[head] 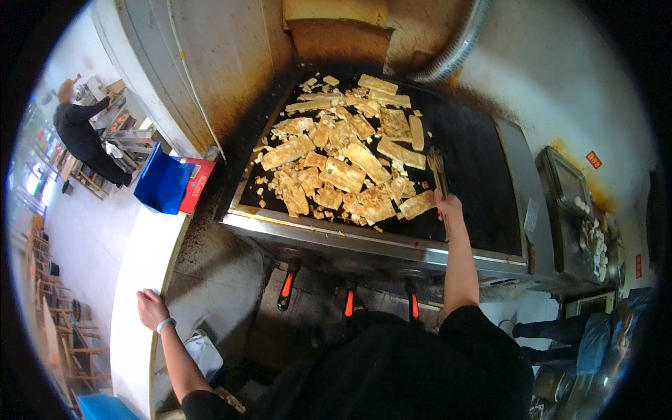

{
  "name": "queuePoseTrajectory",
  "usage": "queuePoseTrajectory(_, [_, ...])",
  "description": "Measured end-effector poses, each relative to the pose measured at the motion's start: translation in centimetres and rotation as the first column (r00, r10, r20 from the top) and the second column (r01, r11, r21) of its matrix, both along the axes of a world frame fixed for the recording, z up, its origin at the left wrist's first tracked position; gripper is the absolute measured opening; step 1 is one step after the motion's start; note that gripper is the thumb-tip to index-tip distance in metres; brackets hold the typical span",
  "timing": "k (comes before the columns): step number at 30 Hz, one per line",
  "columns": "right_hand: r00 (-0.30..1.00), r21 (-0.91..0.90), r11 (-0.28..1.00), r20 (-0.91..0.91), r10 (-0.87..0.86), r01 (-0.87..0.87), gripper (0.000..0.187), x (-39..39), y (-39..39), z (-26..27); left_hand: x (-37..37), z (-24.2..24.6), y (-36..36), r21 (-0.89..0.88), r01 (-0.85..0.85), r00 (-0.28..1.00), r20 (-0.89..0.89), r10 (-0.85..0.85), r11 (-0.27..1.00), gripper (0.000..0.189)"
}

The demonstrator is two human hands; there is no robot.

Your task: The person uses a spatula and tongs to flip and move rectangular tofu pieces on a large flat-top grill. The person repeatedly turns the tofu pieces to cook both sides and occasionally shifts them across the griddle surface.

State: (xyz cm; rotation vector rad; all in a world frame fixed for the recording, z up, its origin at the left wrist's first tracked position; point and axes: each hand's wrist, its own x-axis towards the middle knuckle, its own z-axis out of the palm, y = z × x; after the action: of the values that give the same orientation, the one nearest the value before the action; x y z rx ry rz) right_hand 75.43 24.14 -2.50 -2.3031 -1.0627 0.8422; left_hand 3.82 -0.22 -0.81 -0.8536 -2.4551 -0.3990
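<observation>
A black flat-top griddle (472, 184) with a steel front edge lies before me. Browned flat slabs that look like tofu or flatbread (341, 175) cover its left and middle parts, with small crumbs and broken bits among them. My right hand (449, 207) grips a long metal utensil, perhaps tongs (437, 170), at the right side of the slabs. Its tip is near the slabs; whether it touches one is hard to tell. My left hand (151, 308), with a pale band at the wrist, rests with curled fingers on a white counter ledge (136, 262), apart from the griddle.
A blue open box (164, 181) and a red box (198, 184) stand on the ledge. Knobs with orange marks (286, 289) are below the griddle. Trays (564, 178) stand at right. One person (79, 128) works far left; another (583, 336) is at lower right. A flexible duct (457, 47) hangs behind.
</observation>
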Motion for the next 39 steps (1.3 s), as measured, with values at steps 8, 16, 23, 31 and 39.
queuePoseTrajectory(8, [0.833, -0.097, 0.944, 0.447, 0.325, -0.316, 0.056, -2.7, 3.7, 0.0, 0.0, 0.3, 0.2, 0.006, 0.02, 0.999, 0.032, -0.02, 1.0, 0.03])
queuePoseTrajectory(16, [0.784, -0.382, 0.875, 0.426, 0.452, -0.297, 0.051, -6.6, 5.8, 2.4, 0.0, 0.2, 0.0, -0.008, 0.004, 1.0, 0.015, -0.004, 1.0, 0.029])
queuePoseTrajectory(23, [0.743, -0.424, 0.855, 0.458, 0.488, -0.3, 0.048, -6.8, 7.1, 0.9, 0.3, 0.4, 0.1, -0.001, 0.024, 1.0, 0.017, -0.024, 1.0, 0.028])
queuePoseTrajectory(31, [0.627, -0.472, 0.823, 0.547, 0.554, -0.316, 0.035, -8.3, 7.6, 0.2, -0.2, -0.3, -0.1, -0.01, 0.01, 1.0, -0.001, -0.01, 1.0, 0.029])
queuePoseTrajectory(39, [0.607, -0.499, 0.823, 0.576, 0.548, -0.27, 0.039, -10.0, 8.0, 1.6, -0.7, -0.7, 0.4, 0.083, 0.057, 0.995, -0.092, -0.049, 0.995, 0.022])
